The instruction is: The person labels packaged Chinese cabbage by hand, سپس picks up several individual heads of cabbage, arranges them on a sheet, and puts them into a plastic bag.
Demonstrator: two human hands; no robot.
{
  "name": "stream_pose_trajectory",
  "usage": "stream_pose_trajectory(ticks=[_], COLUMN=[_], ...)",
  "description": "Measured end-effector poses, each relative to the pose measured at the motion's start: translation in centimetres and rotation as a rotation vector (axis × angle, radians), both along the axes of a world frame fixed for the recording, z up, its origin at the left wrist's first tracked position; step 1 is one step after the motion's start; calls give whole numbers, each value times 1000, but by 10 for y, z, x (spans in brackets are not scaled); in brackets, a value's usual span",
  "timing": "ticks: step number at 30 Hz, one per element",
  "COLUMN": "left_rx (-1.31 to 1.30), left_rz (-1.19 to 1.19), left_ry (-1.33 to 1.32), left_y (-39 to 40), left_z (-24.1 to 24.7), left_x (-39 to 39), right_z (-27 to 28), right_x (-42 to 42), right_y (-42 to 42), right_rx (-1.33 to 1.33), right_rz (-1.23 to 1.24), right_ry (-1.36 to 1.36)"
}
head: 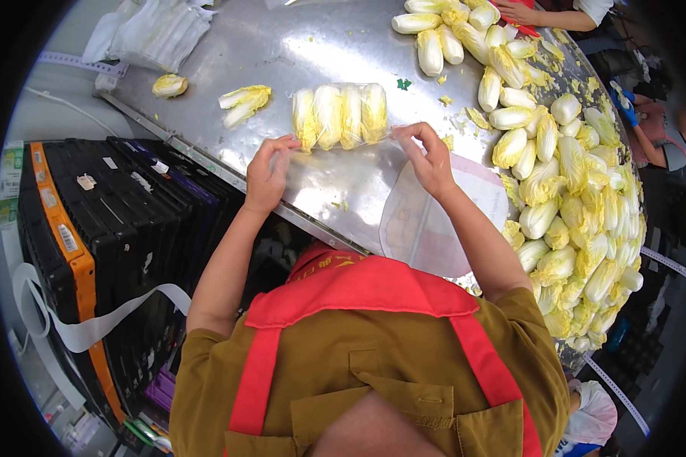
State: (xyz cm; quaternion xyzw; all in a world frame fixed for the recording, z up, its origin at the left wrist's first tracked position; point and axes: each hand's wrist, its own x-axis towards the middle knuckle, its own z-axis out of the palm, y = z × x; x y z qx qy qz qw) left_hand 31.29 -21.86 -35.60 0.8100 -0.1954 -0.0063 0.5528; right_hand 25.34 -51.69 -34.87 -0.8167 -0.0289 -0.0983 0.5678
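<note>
A clear plastic bag [340, 116] with several yellow-white cabbage heads side by side lies on the metal table [343, 57]. My left hand [270, 171] pinches the bag's near left corner between thumb and fingers. At the near right corner, my right hand [429, 157] grips the clear film. Left of the bag lie some loose cabbage leaves [244, 104] and, farther left, a small cabbage piece [170, 85]. Under my right forearm is a translucent printed plastic sheet or bag [423, 223].
A large heap of cabbages [571, 211] covers the right side. A stack of clear bags [154, 34] lies at the upper left. Black crates [131, 211] stand beside the table at left. A co-worker's arm [560, 20] reaches in at the upper right; other people stand beyond the heap.
</note>
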Motion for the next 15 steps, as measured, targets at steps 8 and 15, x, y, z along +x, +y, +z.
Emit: stream_pose_trajectory(ticks=[8,15], left_rx=[-285,25], left_rz=[351,493], left_ry=[713,233], left_y=[-22,-11], left_z=[-24,-26], left_x=[35,16], right_z=[-47,-36], right_x=[40,48], right_y=[17,22], right_rx=[531,441], right_rz=[-417,-427], right_ry=[364,451])
